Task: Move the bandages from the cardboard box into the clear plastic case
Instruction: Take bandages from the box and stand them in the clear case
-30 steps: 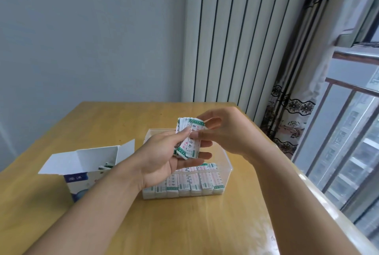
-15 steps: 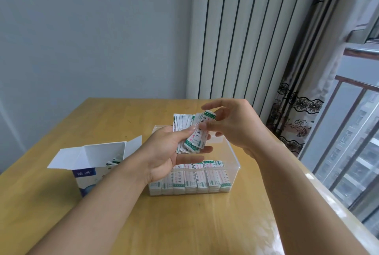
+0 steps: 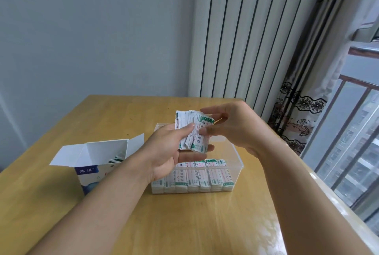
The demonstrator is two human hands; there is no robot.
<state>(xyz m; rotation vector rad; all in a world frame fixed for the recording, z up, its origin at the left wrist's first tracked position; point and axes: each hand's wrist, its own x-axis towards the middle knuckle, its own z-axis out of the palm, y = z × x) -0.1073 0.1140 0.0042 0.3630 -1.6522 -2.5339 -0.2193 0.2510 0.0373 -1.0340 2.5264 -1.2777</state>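
My left hand [image 3: 168, 150] holds a fanned stack of white and green bandages [image 3: 191, 129] above the clear plastic case [image 3: 235, 152]. My right hand [image 3: 235, 125] pinches the outermost bandage of that stack at its right edge. The case stands mid-table and has a row of several bandage stacks [image 3: 194, 176] along its near wall; its far half shows no bandages. The open cardboard box [image 3: 96, 164], white with blue print, stands left of the case with a few bandages [image 3: 115, 159] visible inside.
The wooden table [image 3: 184, 224] runs to a wall at the back. A white radiator [image 3: 246, 35] and a patterned curtain [image 3: 303, 100] stand behind right. A window with a railing [image 3: 359, 131] lies along the table's right edge.
The stack in my left hand has fanned out wider. My right hand stays at the stack's right edge, still pinching the outer bandage. The camera has shifted slightly.
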